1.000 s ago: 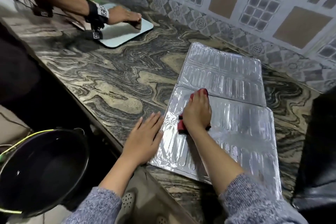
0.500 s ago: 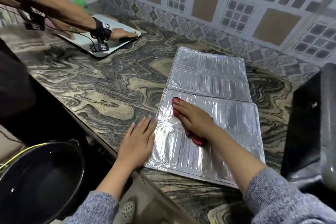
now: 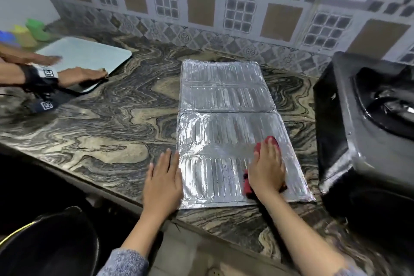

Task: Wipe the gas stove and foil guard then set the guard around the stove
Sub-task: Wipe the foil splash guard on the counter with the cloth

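Flat on a swirled stone countertop [image 3: 100, 130]: a silver foil guard [image 3: 224, 101], two ribbed panels joined at a crease. Far edge close to the tiled wall [image 3: 201, 6], near edge just short of the counter's front lip.

On the guard's near panel, toward its right edge: right hand [image 3: 266, 170], palm down, fingers straight and together, pressing a red cloth [image 3: 248, 185] against the foil.

At the near panel's left edge: left hand [image 3: 163, 184], flat, fingers straight and nearly together, thumb side touching the foil, the rest on the stone.

Just right of the guard, across a narrow strip of bare stone: a black gas stove [image 3: 349, 136], not touching it.

Left of the guard: a wide stretch of open counter.

Far left of the guard: another person's hand [image 3: 83, 75] on a pale tray [image 3: 89, 56]. Black wrist strap [image 3: 38, 76] with square black-and-white code tags, too blurred to read.

Below and left of the guard's near corner, off the counter: a black bucket [image 3: 51, 244].
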Demonstrator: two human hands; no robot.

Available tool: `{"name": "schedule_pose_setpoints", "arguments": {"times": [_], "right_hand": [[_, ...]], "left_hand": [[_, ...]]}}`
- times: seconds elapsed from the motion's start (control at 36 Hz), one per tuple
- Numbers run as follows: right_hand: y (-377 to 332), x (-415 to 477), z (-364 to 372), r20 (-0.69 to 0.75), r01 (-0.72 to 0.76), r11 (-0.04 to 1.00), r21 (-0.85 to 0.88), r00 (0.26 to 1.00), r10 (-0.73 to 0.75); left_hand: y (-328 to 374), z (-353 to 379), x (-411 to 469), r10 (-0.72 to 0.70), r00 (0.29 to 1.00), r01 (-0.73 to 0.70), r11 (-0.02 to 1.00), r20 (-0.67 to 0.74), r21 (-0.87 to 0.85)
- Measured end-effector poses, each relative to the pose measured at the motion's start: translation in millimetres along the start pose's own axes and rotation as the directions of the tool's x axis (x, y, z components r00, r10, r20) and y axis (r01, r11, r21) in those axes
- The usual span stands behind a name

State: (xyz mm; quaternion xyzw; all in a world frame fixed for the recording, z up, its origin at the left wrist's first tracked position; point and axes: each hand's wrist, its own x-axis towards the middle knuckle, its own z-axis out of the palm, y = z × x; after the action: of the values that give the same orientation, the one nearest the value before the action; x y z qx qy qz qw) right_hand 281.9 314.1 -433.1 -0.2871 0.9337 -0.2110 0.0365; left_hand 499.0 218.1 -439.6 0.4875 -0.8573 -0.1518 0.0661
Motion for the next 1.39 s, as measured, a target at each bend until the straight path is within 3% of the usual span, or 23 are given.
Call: {"name": "schedule_pose_setpoints", "arguments": {"times": [0.08,0.28,0.53,0.69,1.0,1.25,1.39], "right_hand": [[-16,-9,6,0.001,0.007,1.0,-0.014,1.0,-0.007],[-12,-10,2,0.019,0.043,0.998,-0.037,0.999,-0.043],[-53,-29,15,-0.057,-0.114,0.993,0.019,0.992,0.115],[-87,-53,29,0.037,0.087,0.996,0.017,0.995,-0.088],[-104,-82,44,0.162,0.398,0.912,0.095,0.898,-0.409],[-99,-101,36,0.241,0.493,0.861,0.129,0.826,-0.509],[-87,-117,30,0.211,0.537,0.832,0.141,0.805,-0.555]], "left_hand": [[-3,-3,2,0.024,0.999,-0.023,0.999,0.022,-0.022],[-26,-21,-3,0.189,0.976,-0.153,0.95,0.11,-0.27],[-40,-16,-20,0.259,0.96,-0.234,0.95,0.105,-0.206],[-43,-13,-22,0.287,0.955,-0.271,0.947,0.074,-0.175],[-40,-14,-26,0.272,0.962,-0.261,0.949,0.038,-0.179],[-38,-15,-26,0.246,0.968,-0.232,0.953,0.052,-0.192],[-37,-13,-26,0.23,0.972,-0.219,0.955,0.035,-0.198]]}}
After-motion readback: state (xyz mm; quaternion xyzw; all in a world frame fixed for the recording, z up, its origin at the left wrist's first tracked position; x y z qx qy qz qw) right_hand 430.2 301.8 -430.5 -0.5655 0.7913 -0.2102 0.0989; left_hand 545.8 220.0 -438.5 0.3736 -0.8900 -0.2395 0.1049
